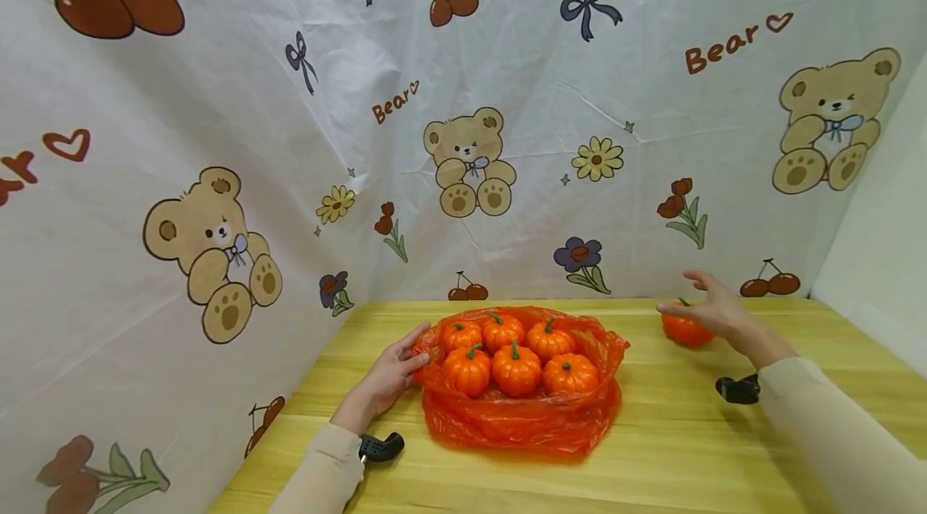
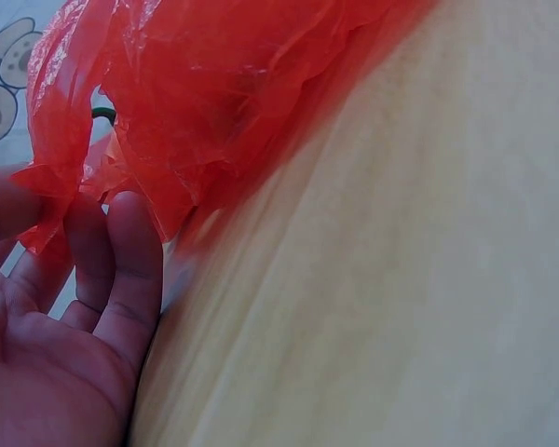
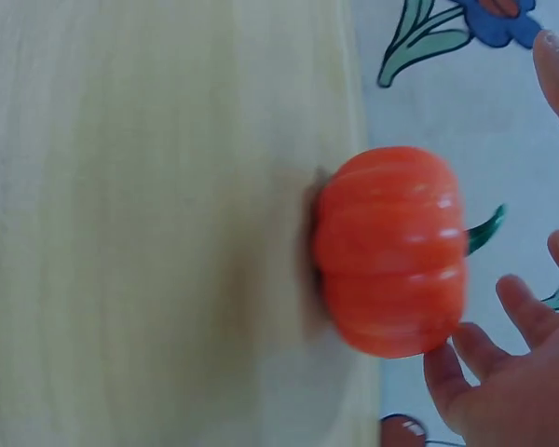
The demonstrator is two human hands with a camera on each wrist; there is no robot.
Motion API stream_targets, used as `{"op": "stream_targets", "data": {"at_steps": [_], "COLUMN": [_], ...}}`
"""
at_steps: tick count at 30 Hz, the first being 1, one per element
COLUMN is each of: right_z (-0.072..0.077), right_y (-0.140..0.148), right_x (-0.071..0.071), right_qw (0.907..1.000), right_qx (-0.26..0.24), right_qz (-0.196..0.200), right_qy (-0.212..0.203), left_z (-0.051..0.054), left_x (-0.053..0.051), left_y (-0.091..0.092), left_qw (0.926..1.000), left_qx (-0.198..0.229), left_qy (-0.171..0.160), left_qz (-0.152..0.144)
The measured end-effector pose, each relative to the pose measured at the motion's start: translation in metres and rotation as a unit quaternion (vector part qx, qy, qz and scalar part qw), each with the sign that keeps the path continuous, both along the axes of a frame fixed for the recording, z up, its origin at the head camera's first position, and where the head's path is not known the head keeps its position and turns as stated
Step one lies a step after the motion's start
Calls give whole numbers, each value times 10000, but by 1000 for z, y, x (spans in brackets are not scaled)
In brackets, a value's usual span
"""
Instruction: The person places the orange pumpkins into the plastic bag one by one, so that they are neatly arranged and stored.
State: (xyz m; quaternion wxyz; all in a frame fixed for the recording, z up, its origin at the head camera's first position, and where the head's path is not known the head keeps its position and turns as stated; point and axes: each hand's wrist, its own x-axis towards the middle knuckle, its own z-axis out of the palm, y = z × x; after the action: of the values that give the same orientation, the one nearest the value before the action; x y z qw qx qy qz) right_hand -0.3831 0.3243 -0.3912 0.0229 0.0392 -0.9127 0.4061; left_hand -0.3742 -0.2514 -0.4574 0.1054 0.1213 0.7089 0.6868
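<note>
My left hand (image 1: pixel 387 377) pinches the left rim of a red plastic bag (image 1: pixel 517 425); in the left wrist view the thin film (image 2: pixel 233 102) runs between thumb and fingers. Inside the wide-mouthed bag sit several small orange pumpkins (image 1: pixel 517 369) with green stems. Over at the right, a single orange pumpkin (image 1: pixel 684 331) stands upright on the table. My right hand (image 1: pixel 724 319) hovers over and beside it, fingers spread and thumb apart. From the right wrist, the pumpkin (image 3: pixel 391 251) shows whole, its fingers near its side; whether they touch it I cannot tell.
Everything rests on a light wooden table (image 1: pixel 666 450). A white cloth (image 1: pixel 521 240) printed with bears, cherries and flowers hangs behind it and along the left. A plain white wall (image 1: pixel 876 257) is at the right. Black camera mounts sit on both wrists.
</note>
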Motion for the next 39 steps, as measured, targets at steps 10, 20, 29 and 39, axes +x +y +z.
{"op": "stream_targets", "data": {"at_steps": [10,20,29,39], "right_z": [-28,-49,-49,-36], "right_y": [12,20,17,16], "right_x": [-8,-8,-7,-6], "right_qw": [9994,9991,9988,9994], "right_qx": [23,246,184,-231], "right_qz": [-303,-331,-464,-269], "right_qy": [-174,19,-16,-34], "left_z": [1,2,0,0], "left_x": [0,0,1,-1], "left_y": [1,0,1,2], "left_qw": [10000,10000,10000,9999], "left_qx": [-35,-22,-28,93], "left_qy": [-31,30,25,12], "left_qz": [61,-23,33,-67]}}
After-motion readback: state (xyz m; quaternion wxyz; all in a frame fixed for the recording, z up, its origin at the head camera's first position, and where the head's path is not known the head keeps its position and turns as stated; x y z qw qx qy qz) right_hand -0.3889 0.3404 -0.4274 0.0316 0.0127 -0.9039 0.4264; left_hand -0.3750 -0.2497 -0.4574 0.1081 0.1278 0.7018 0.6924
